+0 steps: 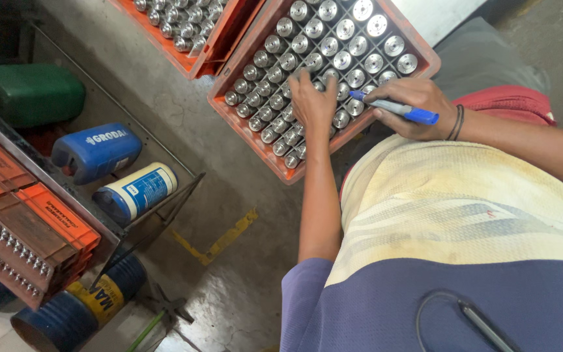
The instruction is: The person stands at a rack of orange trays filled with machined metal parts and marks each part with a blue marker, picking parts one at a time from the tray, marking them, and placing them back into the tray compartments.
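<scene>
L hand (313, 103) flat on steel cyls (333, 49) | R hand (414, 107) pinching blue marker (395, 107)

Single head-worn view, from my own forehead, facing steeply down and slightly forward. Close range: my chest fills the lower right, the orange plastic compartment crate (418, 55) and concrete floor (229, 195) lie beyond.

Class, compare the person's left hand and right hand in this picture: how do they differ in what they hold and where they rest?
The left hand holds nothing and lies fingers-down on the metal cylinders inside the orange crate. The right hand grips a blue marker and sits at the crate's near edge. Only the right wrist wears a dark band. Both are bare and over the same crate.
</scene>
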Demonstrator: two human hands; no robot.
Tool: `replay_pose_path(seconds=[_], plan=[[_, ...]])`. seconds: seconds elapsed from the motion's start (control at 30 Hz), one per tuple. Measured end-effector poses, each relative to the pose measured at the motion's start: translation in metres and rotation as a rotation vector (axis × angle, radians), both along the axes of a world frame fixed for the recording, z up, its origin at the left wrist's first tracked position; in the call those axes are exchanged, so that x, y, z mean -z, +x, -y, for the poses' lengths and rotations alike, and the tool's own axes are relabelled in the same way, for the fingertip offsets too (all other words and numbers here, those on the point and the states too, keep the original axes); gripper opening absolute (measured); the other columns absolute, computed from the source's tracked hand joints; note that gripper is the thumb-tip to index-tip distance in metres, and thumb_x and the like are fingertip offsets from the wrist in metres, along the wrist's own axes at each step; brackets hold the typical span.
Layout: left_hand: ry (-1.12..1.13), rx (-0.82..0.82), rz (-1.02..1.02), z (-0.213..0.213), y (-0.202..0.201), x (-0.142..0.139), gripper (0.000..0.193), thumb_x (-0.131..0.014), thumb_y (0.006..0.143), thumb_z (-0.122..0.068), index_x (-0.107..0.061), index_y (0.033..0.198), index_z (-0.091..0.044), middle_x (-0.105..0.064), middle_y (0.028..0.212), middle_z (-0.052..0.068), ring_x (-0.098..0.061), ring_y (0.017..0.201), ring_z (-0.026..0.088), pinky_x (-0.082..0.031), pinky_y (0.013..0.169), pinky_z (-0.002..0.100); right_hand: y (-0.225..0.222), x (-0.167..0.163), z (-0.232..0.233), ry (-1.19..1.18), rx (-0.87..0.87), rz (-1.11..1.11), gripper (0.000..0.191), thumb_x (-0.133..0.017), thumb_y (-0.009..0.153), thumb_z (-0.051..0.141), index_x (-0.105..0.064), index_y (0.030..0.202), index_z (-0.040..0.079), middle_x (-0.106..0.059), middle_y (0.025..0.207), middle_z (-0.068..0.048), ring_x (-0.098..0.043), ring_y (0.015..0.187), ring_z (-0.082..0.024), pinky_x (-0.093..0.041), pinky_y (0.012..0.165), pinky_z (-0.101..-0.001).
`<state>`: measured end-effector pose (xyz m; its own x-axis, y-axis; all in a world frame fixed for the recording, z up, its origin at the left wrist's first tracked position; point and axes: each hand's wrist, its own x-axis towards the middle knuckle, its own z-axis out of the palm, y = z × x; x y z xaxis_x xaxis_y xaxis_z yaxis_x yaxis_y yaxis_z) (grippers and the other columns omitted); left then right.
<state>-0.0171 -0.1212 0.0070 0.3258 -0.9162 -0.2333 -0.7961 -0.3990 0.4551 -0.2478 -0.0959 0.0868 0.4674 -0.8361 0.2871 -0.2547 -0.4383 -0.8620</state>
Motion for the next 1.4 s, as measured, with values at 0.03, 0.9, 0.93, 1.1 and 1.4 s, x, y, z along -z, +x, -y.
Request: replay_pose_path(seconds=[0.03,0.9,0.93,1.1,1.4], plan=[[-0.014,-0.007,0.053,0.006,0.001,0.003,0.053,-0.077,0.080,-0.037,-0.068,0.121,-0.005,-0.061,0.120,0.015,-0.068,0.101,0.033,-0.053,0.081,0.047,0.000,0.001,0.001,0.005,-0.005,0.006,0.019,-0.072,0.094,0.008,-0.070,0.112,0.003,-0.072,0.099,-0.013,-0.071,0.085,-0.029,-0.056,0.073,-0.0374],[-0.157,-0.374,-1.424,-0.008,-0.019,0.003,0.046,-0.054,0.108,-0.035,-0.057,0.139,0.000,-0.063,0.095,0.006,-0.061,0.073,0.012,-0.052,0.062,0.029,0.004,-0.001,0.010,-0.100,-0.086,-0.015,0.019,-0.072,0.090,0.010,-0.070,0.108,0.005,-0.071,0.089,-0.011,-0.068,0.077,-0.028,-0.054,0.071,-0.0411],[-0.156,-0.341,-1.404,-0.008,-0.019,0.004,0.048,-0.057,0.104,-0.031,-0.054,0.139,0.000,-0.064,0.095,0.006,-0.062,0.071,0.014,-0.052,0.060,0.030,0.004,-0.001,0.010,-0.095,-0.091,-0.004,0.020,-0.073,0.090,0.011,-0.069,0.108,0.004,-0.070,0.089,-0.011,-0.067,0.077,-0.029,-0.053,0.071,-0.0412],[-0.125,-0.303,-1.530,-0.005,-0.016,0.006,0.056,-0.058,0.093,-0.027,-0.048,0.142,-0.001,-0.066,0.091,0.012,-0.069,0.071,0.019,-0.058,0.063,0.031,0.005,-0.004,0.008,-0.010,-0.049,-0.016,0.019,-0.072,0.092,0.010,-0.069,0.109,0.003,-0.071,0.093,-0.013,-0.068,0.080,-0.030,-0.054,0.072,-0.0403],[-0.129,0.151,-0.032,0.011,0.006,-0.019,0.052,-0.073,0.084,-0.036,-0.065,0.126,-0.006,-0.064,0.120,0.022,-0.067,0.105,0.040,-0.054,0.091,0.050,0.000,-0.013,0.011,0.032,0.027,0.001,0.020,-0.072,0.094,0.010,-0.070,0.114,0.004,-0.073,0.100,-0.012,-0.071,0.086,-0.029,-0.056,0.074,-0.0377]])
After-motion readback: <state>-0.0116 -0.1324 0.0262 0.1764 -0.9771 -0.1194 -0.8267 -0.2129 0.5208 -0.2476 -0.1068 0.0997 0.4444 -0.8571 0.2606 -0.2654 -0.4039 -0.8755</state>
